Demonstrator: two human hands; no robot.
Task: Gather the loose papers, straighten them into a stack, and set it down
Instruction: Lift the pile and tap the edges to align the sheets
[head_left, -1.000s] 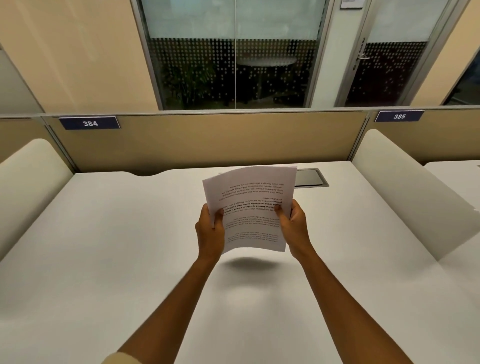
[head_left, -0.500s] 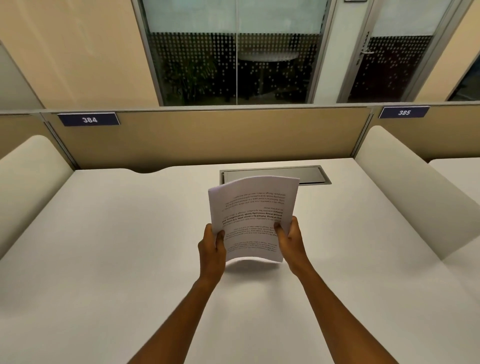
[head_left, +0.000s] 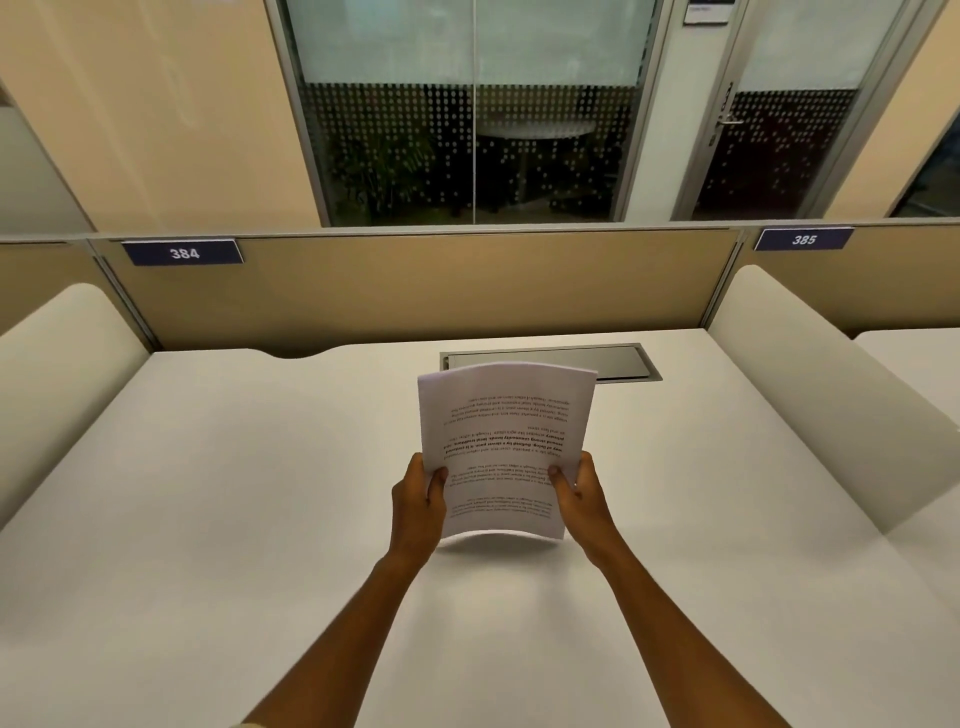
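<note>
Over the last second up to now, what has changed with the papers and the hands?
The papers came down from mid-air: their lower edge, which cast a shadow well clear of the desk, now sits at or just above it, and the sheets look more squared. Nothing was let go; the left hand and right hand still grip the sides.

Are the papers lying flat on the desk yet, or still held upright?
Upright. The papers stand on end, gripped by the left hand and right hand, lower edge at the desk; contact unclear.
</note>
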